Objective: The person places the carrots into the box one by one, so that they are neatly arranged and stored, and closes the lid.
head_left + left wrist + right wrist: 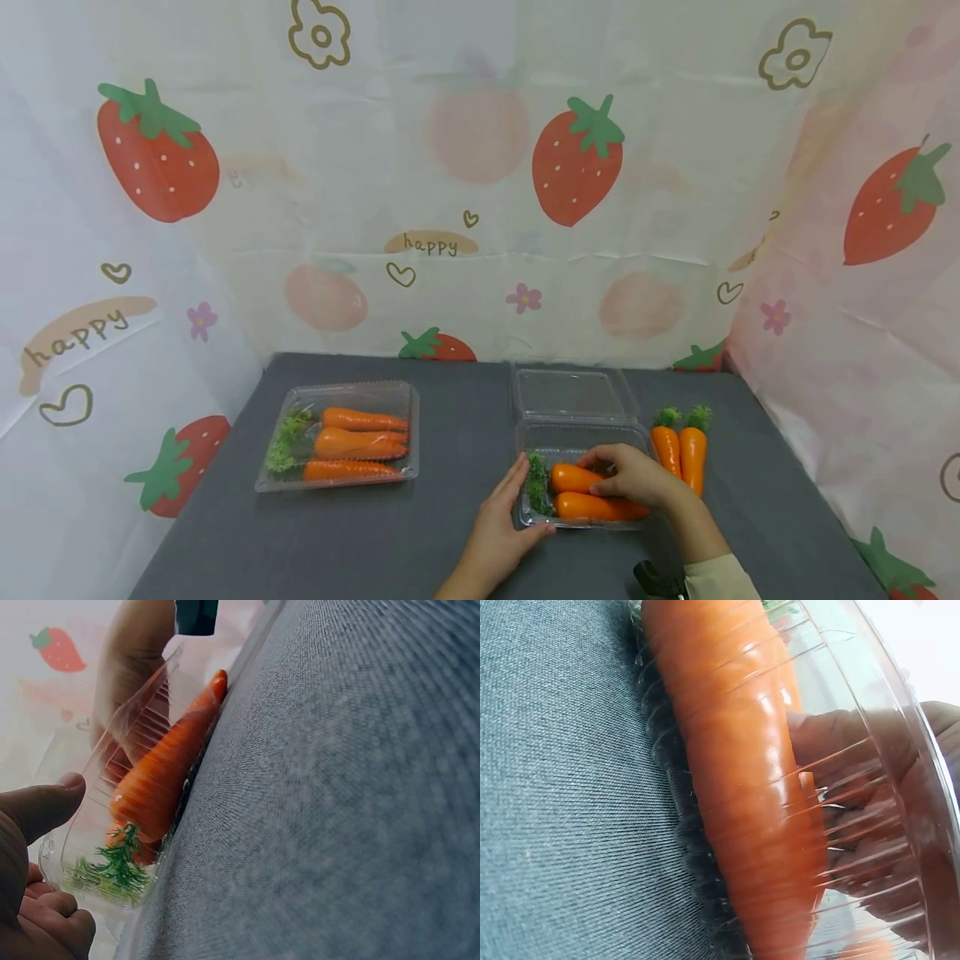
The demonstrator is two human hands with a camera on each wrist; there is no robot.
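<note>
An open clear plastic box [583, 433] lies on the table, its hinged lid [573, 393] folded back. Inside are orange carrots with green tops; the front carrot [592, 507] lies along the near wall. My right hand [626, 477] reaches into the box, thumb and fingers on the rear carrot [572, 477]. Through the clear wall in the right wrist view, the thumb [832, 735] shows behind the front carrot [742, 772]. My left hand [495, 529] holds the box's near left corner, fingers along the left side and thumb [56, 802] at the front rim.
A closed clear box [413, 433] with several carrots [360, 442] stands at the left of the grey table [442, 417]. Two loose carrots [694, 458] lie right of the open box, close to my right forearm. A strawberry-print cloth [450, 150] hangs behind and at both sides.
</note>
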